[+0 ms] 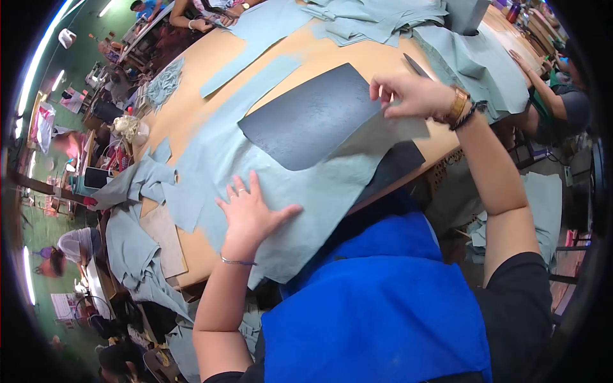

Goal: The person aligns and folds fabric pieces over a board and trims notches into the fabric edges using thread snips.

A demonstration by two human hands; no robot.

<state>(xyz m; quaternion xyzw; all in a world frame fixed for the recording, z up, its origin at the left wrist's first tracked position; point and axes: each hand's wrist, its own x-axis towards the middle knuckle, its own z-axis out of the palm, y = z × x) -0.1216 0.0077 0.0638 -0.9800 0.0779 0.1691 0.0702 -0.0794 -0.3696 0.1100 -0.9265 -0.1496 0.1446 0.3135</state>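
Note:
A pale grey-green leather-like sheet lies across the table in front of me and hangs over its near edge. On it rests a dark grey flat panel with a smooth, slightly shiny face. My left hand presses flat on the sheet with the fingers spread, just below the panel. At the panel's right end, my right hand has curled fingers pinching the raised edge of the sheet. A dark pointed blade shows behind that hand; its handle is hidden. Another dark panel lies partly under the sheet.
The wooden table carries heaped grey-green pieces at the far side and scraps at the left. A grey container stands at the upper right. Other people sit around the table, one person's hands at the far edge.

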